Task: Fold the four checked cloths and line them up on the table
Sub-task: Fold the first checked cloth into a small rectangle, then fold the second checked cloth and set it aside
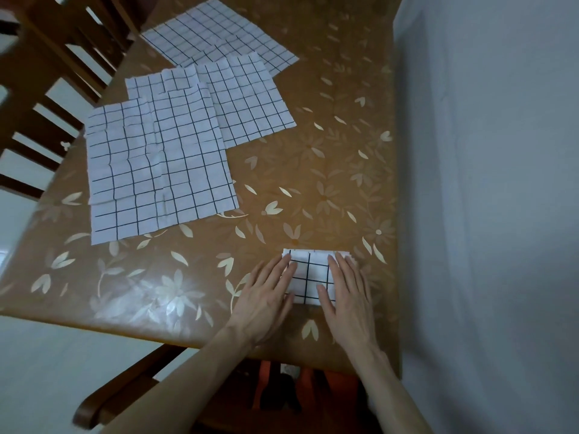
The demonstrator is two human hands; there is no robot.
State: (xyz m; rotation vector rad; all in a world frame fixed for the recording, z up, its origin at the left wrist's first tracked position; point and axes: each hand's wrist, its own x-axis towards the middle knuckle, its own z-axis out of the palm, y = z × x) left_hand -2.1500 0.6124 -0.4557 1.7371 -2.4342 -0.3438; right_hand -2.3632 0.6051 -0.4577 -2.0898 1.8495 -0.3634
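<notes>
A small folded white cloth with a black check (310, 274) lies near the table's front right edge. My left hand (266, 296) presses flat on its left side and my right hand (347, 292) presses flat on its right side, fingers straight. Three unfolded checked cloths lie spread on the left half of the table: the nearest, creased cloth (156, 170), a middle cloth (244, 98) partly under it, and the farthest cloth (219, 36) at the back.
The table (313, 167) has a brown flower-patterned cover. Wooden chairs (40, 73) stand at the left side, and a chair arm (125, 389) shows below the front edge. A pale wall (488, 183) runs along the right.
</notes>
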